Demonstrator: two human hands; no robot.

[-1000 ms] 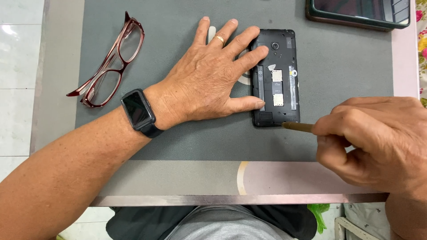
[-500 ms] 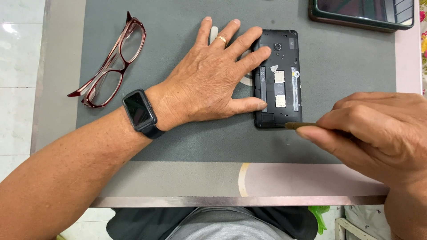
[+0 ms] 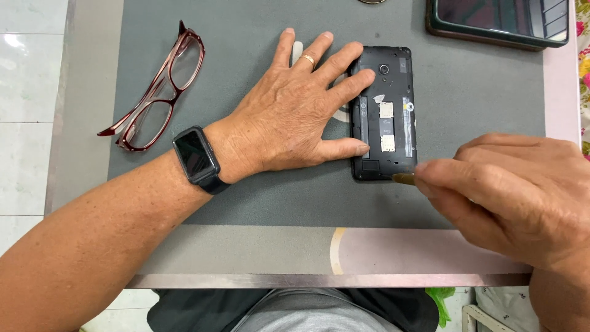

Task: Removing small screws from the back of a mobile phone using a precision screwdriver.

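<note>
Surface: grey work mat (image 3: 479, 110) covers most of the bench (image 3: 430, 252); pale floor tiles show to the left of it.
Phone: black phone (image 3: 382, 114) with its back cover off lies near the middle of the mat, inner side up, so the slots and screws can be reached.
Left hand: left hand (image 3: 295, 117) lies flat and open on the mat just left of the phone, fingers and thumb pressing on its left edge; I think this keeps the phone from sliding. It grips nothing.
Right hand: right hand (image 3: 510, 197) is to the lower right of the phone, its grip pinched closed on a thin brass-coloured tool (image 3: 404, 178). The tip touches the phone's lower right corner, probably to pry there.
Glasses: red glasses (image 3: 157, 89) lie far left of the phone, out of the way.
Second device: dark device (image 3: 498, 21) lies above and right of the phone, well apart.
Wrist: dark watch (image 3: 195, 157) on the left arm.
</note>
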